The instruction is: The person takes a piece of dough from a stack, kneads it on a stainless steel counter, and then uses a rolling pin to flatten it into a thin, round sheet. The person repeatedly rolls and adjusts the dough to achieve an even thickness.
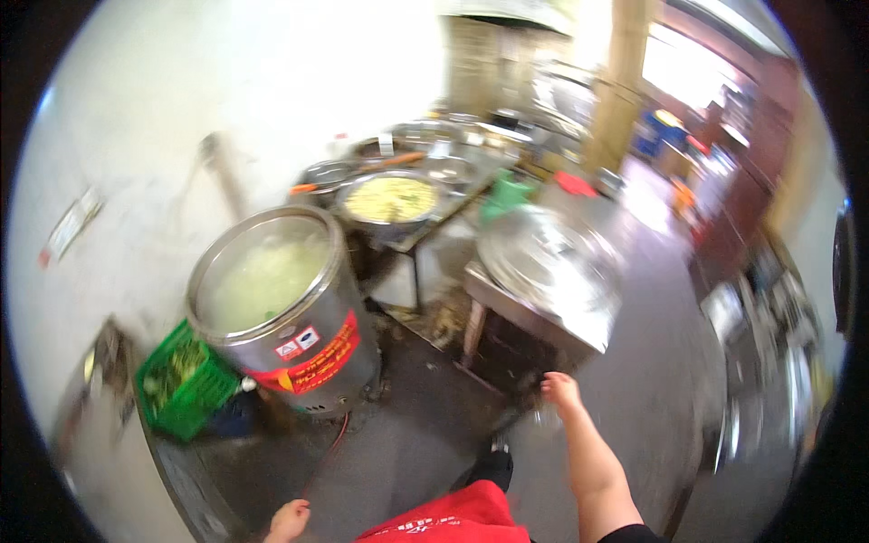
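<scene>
My right hand (561,391) hangs in the air at the lower right, near a low metal table (584,332) that bears a large shiny metal lid or basin (543,258). Low in the picture, left of my red apron (448,516), is my left hand (290,519), with its fingers curled and nothing visible in it. Before me stands a big round steel cooking pot (312,353) with pale, steaming liquid (265,285) inside. Beyond it, a wide pan of yellow food (390,199) sits on a bench. The view is blurred.
A green plastic crate (210,400) with leafy greens stands left of the pot by the wall. A red hose or cord (336,444) runs over the dark floor. Several pans stand on the back bench (434,227). A passage (645,197) and metal ware (767,319) lie at the right.
</scene>
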### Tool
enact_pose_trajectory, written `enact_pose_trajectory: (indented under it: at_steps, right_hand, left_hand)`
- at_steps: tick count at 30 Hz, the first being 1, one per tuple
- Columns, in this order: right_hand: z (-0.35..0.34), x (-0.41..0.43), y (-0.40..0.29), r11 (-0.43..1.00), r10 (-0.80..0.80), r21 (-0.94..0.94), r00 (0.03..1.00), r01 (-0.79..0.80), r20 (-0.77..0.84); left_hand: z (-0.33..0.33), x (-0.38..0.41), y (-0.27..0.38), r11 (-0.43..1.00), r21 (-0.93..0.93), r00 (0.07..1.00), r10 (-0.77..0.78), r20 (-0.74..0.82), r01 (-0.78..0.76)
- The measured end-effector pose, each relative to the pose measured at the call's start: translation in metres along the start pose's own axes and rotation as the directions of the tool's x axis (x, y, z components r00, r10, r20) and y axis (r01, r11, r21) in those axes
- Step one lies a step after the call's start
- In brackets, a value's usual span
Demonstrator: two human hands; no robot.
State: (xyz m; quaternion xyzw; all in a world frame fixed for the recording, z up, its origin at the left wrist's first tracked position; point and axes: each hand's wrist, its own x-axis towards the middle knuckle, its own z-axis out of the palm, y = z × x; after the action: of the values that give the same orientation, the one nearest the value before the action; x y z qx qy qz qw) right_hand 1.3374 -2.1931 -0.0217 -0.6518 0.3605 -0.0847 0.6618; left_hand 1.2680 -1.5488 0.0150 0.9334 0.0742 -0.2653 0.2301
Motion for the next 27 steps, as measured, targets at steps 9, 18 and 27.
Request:
enact_pose_trajectory:
  at_steps: [9, 18, 27]
  right_hand:
    - [-0.036, 0.428, -0.119, 0.876, -0.208, -0.479, 0.937, 0.051, -0.281]
    - [0.012, 0.477, -0.147, 0.948, -0.079, -0.316, 0.923, -0.048, -0.377]
    - [-0.036, 0.356, -0.08, 0.662, -0.335, -0.749, 0.903, 0.023, -0.269]
  left_hand:
    - [0.196, -0.105, 0.062, 0.831, -0.448, 0.944, -0.291, 0.154, 0.329]
    - [0.172, -0.199, 0.206, 0.476, -0.517, 0.632, -0.755, 0.174, 0.711]
    - [0.236, -0.176, 0.091, 0.34, -0.756, 0.77, -0.552, 0.32, 0.559]
